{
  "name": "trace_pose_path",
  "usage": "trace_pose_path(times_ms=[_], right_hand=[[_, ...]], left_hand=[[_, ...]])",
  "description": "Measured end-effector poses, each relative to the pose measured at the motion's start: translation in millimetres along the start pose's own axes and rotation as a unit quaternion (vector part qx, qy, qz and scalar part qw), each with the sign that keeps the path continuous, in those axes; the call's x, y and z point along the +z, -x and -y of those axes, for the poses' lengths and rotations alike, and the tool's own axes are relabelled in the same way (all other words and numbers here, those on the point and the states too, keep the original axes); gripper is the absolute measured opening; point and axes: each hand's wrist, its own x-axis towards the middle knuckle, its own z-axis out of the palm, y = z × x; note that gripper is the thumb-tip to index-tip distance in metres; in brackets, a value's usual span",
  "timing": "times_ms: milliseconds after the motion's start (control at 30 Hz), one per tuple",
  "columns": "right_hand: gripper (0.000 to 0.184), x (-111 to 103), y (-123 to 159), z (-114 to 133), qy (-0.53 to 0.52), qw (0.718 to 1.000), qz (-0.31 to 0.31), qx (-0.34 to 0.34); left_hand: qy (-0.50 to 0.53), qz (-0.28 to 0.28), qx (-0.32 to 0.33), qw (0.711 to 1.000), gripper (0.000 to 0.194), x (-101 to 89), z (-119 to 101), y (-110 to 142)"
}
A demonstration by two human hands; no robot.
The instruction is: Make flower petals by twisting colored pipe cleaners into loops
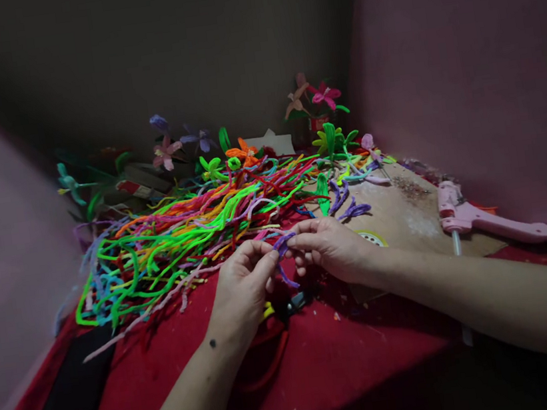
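A purple pipe cleaner [289, 279], bent into a small loop with a tail hanging down, is pinched between both hands above the red cloth. My left hand [242, 276] grips it from the left between thumb and forefinger. From the right, my right hand [332, 244] pinches the other side of the loop, the fingertips of both hands almost meeting. Just beyond the right hand lie looped purple pipe-cleaner pieces [355, 210] and a green leaf shape [322, 195]. Below the hands is a tool with red handles [270, 370], partly hidden by the left wrist.
A large heap of coloured pipe cleaners [182, 237] spreads across the left and middle. Finished pipe-cleaner flowers [245, 153] stand along the back. On the right, a pink glue gun [497, 222] with a glue stick rests at the edge of a brown board [400, 215]. Walls enclose the table.
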Motion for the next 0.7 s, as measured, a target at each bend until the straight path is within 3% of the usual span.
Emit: trace_pose_path(times_ms=[267, 400, 700], right_hand=[[0.009, 3.1, 3.0, 2.0, 0.012, 1.000, 0.000, 0.029], [0.010, -0.4, 0.3, 0.2, -0.035, 0.998, 0.014, 0.044], [0.013, 1.4, 2.0, -2.5, 0.001, 1.000, -0.007, -0.018]], left_hand=[[-0.024, -0.010, 0.058, 0.998, 0.015, 0.6, 5.6, -1.8], [0.034, -0.012, 0.074, 0.997, 0.015, 2.0, 3.3, -0.9], [0.119, -0.021, -0.004, 0.993, 0.016, 2.4, 2.2, -4.8]])
